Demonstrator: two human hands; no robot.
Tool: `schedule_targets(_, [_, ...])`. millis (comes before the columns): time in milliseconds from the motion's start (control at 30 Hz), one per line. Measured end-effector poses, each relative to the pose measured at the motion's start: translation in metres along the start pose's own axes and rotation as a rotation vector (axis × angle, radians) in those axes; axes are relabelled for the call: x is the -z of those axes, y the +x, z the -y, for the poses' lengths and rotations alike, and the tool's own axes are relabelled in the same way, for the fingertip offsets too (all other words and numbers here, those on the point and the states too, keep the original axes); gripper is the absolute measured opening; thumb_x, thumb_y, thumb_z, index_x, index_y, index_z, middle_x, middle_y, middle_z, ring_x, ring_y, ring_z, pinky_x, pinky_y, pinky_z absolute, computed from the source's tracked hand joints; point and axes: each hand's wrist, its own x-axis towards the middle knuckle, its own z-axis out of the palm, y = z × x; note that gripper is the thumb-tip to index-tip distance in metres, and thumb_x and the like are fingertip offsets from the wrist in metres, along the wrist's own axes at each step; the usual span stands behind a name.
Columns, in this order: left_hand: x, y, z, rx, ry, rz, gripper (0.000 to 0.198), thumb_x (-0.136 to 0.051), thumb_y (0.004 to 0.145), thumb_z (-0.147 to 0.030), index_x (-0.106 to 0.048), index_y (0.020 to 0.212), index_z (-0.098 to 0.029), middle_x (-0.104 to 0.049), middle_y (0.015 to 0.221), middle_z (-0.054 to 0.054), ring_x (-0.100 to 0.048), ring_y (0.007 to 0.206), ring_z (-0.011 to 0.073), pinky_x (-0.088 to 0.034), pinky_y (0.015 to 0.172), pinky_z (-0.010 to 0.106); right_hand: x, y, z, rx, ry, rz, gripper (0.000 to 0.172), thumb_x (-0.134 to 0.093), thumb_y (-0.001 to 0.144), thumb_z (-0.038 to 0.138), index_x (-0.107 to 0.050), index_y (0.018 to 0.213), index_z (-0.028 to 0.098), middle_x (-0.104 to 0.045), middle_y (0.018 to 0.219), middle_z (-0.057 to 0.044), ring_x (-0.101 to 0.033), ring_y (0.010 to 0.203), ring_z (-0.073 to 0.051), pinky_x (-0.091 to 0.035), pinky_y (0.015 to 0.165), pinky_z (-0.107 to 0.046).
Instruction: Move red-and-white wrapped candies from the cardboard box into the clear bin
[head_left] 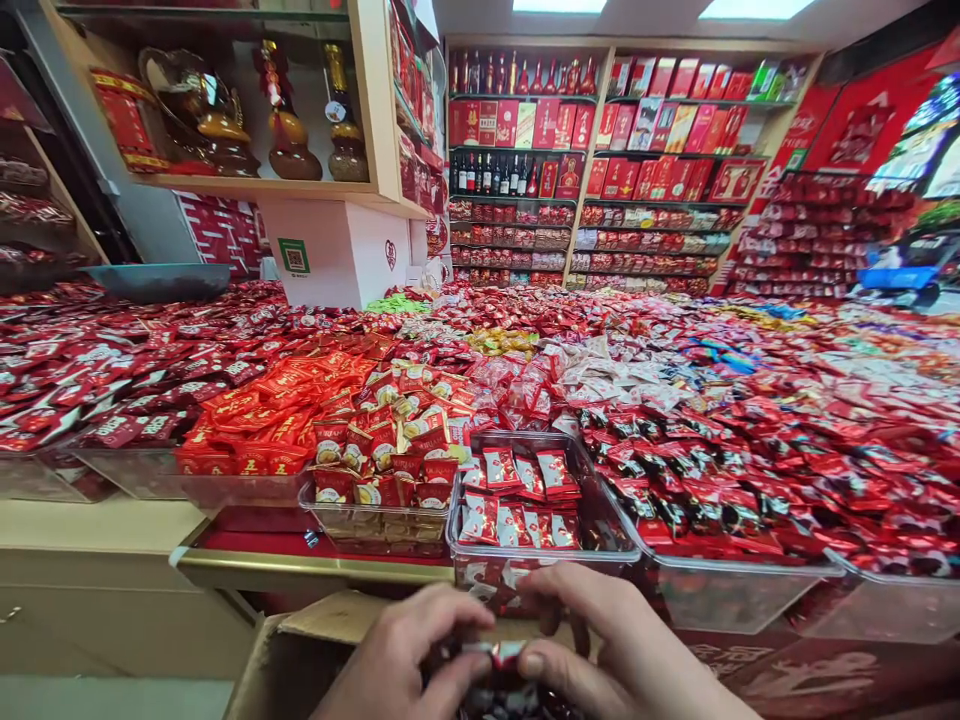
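Note:
Both my hands are low at the bottom middle, close together over an open cardboard box (300, 650). My left hand (401, 655) and my right hand (611, 650) have their fingers curled around a bunch of small red and white wrapped candies (501, 655). Directly above them stands a clear plastic bin (600, 520) that is partly filled with red and white candy packets (517, 495). What lies deeper in the box is hidden by my hands.
Clear bins heaped with wrapped candies cover a wide counter: orange-red packs (262, 420), dark red ones (712, 480). A gold counter edge (300, 570) runs below. Shelves of red gift boxes and bottles (585, 150) line the back wall. A white pillar (337, 250) rises behind the counter.

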Motion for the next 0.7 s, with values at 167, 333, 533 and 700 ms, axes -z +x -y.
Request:
schedule_targets(167, [-0.003,0.042,-0.022,-0.015,-0.327,-0.213,0.017,-0.059,0.074,-0.022,-0.056,0.09,-0.02,-0.058,0.071,-0.002,-0.055,0.066,0.0116,-0.045,0.06,0.019,-0.005,0.018,-0.018,-0.237,0.316,-0.055,0.027,-0.047,0.082,0.038,-0.059,0.074,0.016,-0.054,0.057,0.002,-0.048,0.051,-0.008,-0.039,0.048,-0.018])
schedule_targets(333, [-0.011,0.056,-0.018,0.006,-0.543,-0.173,0.028,-0.059,0.074,-0.022,-0.05,0.101,-0.019,-0.06,0.088,0.002,-0.058,0.08,0.0128,-0.047,0.071,0.022,-0.004,0.024,-0.032,-0.407,0.56,-0.174,0.034,-0.051,0.077,0.048,-0.056,0.068,0.015,-0.047,0.051,0.004,-0.043,0.041,-0.007,-0.036,0.039,-0.018])
schedule_targets(533, [-0.011,0.047,-0.019,0.108,-0.587,-0.11,0.027,-0.064,0.071,-0.022,-0.053,0.095,-0.019,-0.064,0.079,0.0,-0.059,0.075,0.0127,-0.048,0.065,0.02,-0.011,0.013,-0.032,-0.398,0.568,-0.214,0.031,-0.052,0.078,0.042,-0.059,0.07,0.013,-0.053,0.055,0.001,-0.05,0.045,-0.008,-0.043,0.043,-0.019])
schedule_targets(700, [-0.007,0.032,-0.016,0.239,-0.716,-0.054,0.032,-0.067,0.069,-0.025,-0.049,0.095,-0.019,-0.065,0.075,0.0,-0.06,0.063,0.0104,-0.046,0.053,0.017,-0.009,-0.003,-0.027,0.017,0.257,-0.191,0.034,-0.055,0.077,0.022,-0.05,0.11,0.02,-0.058,0.104,-0.01,-0.059,0.09,-0.017,-0.053,0.068,-0.025])
